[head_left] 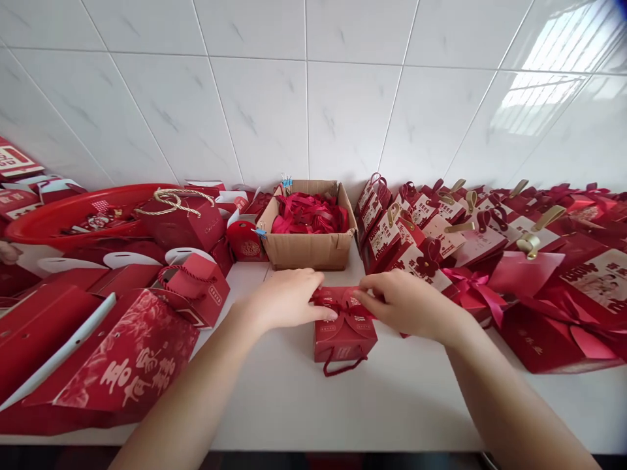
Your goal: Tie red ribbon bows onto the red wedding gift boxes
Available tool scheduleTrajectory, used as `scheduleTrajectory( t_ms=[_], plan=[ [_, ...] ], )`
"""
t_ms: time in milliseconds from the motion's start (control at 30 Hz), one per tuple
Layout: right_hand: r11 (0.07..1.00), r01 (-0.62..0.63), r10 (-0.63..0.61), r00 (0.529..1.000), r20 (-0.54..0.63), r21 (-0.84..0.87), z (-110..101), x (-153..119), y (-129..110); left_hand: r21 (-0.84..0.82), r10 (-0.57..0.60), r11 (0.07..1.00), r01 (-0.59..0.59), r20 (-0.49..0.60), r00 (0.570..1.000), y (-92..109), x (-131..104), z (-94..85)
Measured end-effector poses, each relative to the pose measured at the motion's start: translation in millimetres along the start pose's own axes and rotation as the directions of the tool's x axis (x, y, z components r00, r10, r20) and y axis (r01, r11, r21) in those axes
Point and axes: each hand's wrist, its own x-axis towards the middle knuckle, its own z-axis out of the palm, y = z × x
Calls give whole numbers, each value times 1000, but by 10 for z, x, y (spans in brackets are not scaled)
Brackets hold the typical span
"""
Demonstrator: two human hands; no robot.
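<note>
A small red gift box [345, 338] with a dark red cord handle stands on the white table [294, 405], in front of the cardboard box. Red ribbon [347, 301] lies across its top. My left hand [294, 300] is at the top left side of the box, thumb and fingers closed on the ribbon. On the other side, my right hand [396, 299] pinches the ribbon at the top right. The cord handle hangs down the front, touched by neither hand.
A cardboard box [311, 251] full of red ribbons stands by the tiled wall. Red gift boxes [132, 365] and a red basin [63, 215] are at left. Rows of decorated red bags [386, 235] and ribboned boxes [553, 336] fill the right. Part of another person's hand [8, 252] shows far left.
</note>
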Motion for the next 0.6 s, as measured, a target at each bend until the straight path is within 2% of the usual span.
scheduleTrajectory(
  t_ms=[67,133,233,300,433,600],
  plan=[
    [998,46,-43,997,-61,40,128,-5,67,-102,4,995,-6,-19,1000,-82,-8,107],
    [980,179,-161,971,-175,91,267,-12,154,-181,62,981,-74,-72,995,-138,-6,210],
    [921,340,-286,922,-259,192,479,-20,283,-233,133,953,-194,-253,958,-183,19,362],
    [893,350,-286,927,-244,283,592,-25,333,-301,139,921,-247,-339,931,-196,45,452],
    [874,339,-253,929,-270,349,696,-35,334,-439,177,837,-327,-349,920,-192,80,566],
    [873,328,-234,931,-282,361,704,-39,304,-439,174,826,-354,-399,900,-176,89,609]
  ],
)
